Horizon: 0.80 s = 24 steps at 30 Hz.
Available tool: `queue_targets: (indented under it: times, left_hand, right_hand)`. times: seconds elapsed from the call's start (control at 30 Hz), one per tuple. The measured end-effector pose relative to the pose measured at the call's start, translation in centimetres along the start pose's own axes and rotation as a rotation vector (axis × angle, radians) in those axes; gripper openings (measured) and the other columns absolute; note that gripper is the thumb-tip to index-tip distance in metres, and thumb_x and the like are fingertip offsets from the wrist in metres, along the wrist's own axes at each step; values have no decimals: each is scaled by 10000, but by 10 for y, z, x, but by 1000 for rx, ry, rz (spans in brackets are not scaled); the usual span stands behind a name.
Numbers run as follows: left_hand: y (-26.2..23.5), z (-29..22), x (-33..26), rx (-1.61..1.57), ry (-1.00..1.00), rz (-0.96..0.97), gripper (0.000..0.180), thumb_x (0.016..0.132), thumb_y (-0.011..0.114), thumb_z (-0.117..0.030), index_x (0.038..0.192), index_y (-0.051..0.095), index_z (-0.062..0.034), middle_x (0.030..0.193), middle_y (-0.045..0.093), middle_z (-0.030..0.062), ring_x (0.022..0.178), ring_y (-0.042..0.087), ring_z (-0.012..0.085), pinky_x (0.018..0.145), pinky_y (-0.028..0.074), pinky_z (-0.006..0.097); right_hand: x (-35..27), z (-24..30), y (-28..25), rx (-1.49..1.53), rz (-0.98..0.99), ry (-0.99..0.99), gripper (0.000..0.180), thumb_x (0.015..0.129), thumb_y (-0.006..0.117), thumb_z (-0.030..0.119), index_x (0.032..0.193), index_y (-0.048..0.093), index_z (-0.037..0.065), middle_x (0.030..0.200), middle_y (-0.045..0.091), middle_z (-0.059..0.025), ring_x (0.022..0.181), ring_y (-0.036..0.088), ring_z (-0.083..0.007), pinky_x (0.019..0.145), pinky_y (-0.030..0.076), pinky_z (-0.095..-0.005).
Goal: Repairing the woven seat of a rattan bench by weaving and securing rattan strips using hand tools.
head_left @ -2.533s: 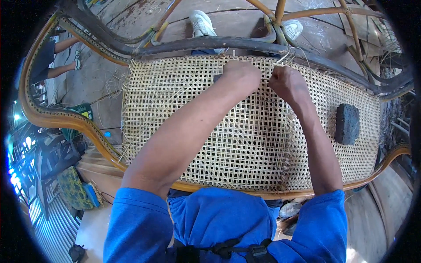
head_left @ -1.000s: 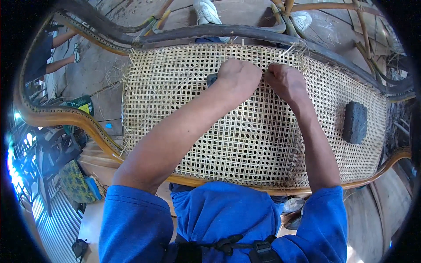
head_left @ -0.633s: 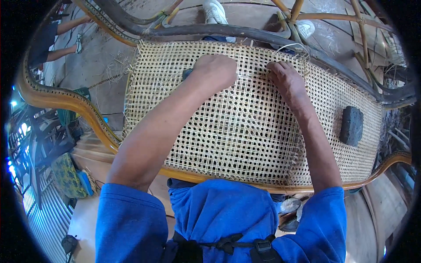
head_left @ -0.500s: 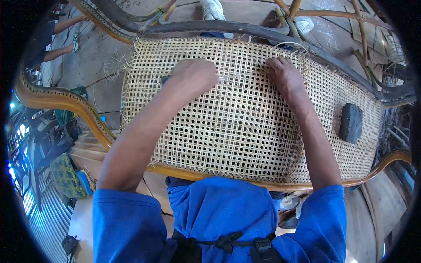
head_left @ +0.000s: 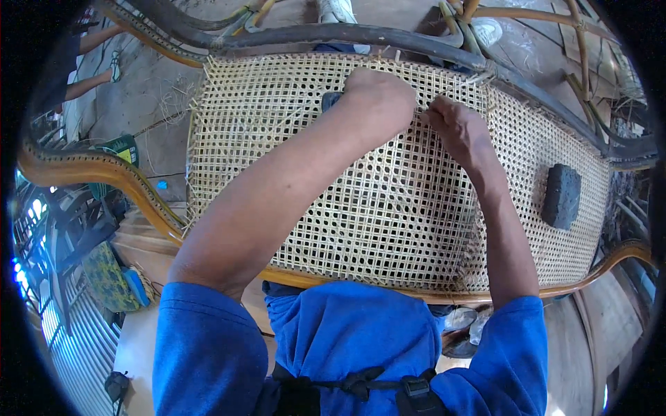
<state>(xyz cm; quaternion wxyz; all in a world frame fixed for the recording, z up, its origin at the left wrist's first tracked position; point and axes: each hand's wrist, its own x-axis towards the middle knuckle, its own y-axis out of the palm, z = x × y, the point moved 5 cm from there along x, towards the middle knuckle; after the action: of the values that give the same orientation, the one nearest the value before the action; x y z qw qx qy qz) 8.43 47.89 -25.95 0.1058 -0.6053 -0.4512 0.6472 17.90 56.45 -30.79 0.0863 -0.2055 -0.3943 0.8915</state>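
Note:
A pale woven cane panel [head_left: 361, 208] stretches across a curved wooden frame [head_left: 166, 215] in front of me. Near its far edge, my left hand [head_left: 380, 97] is closed in a fist round a tool with a dark handle [head_left: 331, 101], whose butt sticks out on the left. The tool's working end is hidden by the hand. Just to the right, my right hand [head_left: 458, 128] bends down to the weave with thumb and fingers pinched together. Whatever lies between those fingertips is too small to make out. A narrow gap separates the two hands.
A dark, rough rectangular block [head_left: 562, 196] rests on the right part of the cane. A dark rail [head_left: 340, 33] runs along the far side. Beyond it show a person's white shoe [head_left: 487, 31] and bamboo-like poles [head_left: 520, 12]. Loose fibres [head_left: 177, 97] lie on the floor.
My left hand has moved right and slightly away with the tool, close to the right hand. The right hand has shifted slightly. A thin cane loop above it no longer shows.

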Motion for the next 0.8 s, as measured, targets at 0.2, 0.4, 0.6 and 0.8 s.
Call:
queue_targets:
  times: [0.2, 0.4, 0.6, 0.8]
  left_hand:
    - [-14, -7, 9, 56, 0, 123, 206, 744, 523, -69, 856, 695, -69, 866, 670, 119, 811, 652, 244, 711, 512, 356]
    - [-3, -25, 16, 140, 109, -16, 209, 739, 516, -95, 845, 693, -65, 848, 670, 118, 807, 650, 255, 708, 503, 356]
    - [25, 1, 8, -159, -32, -39, 221, 750, 489, -83, 845, 681, -29, 840, 660, 150, 817, 646, 276, 719, 504, 374]
    - [10, 22, -19, -182, -152, -12, 243, 776, 472, -147, 824, 664, -6, 841, 651, 172, 819, 639, 298, 744, 492, 404]
  right_hand:
    - [1, 0, -2, 5, 48, 35, 171, 793, 579, 197, 777, 571, 27, 693, 567, -196, 668, 569, -374, 595, 461, -419]
    - [4, -9, 3, 20, 116, 22, 181, 773, 572, 213, 783, 594, 34, 706, 591, -184, 696, 598, -351, 609, 472, -412]
    - [12, 9, 13, -257, 124, 23, 132, 810, 569, 173, 878, 595, 63, 782, 613, -139, 772, 593, -324, 698, 472, -416]
    - [0, 13, 8, -233, -79, -352, 231, 768, 575, 95, 997, 551, 109, 919, 553, -82, 895, 543, -260, 788, 463, -363]
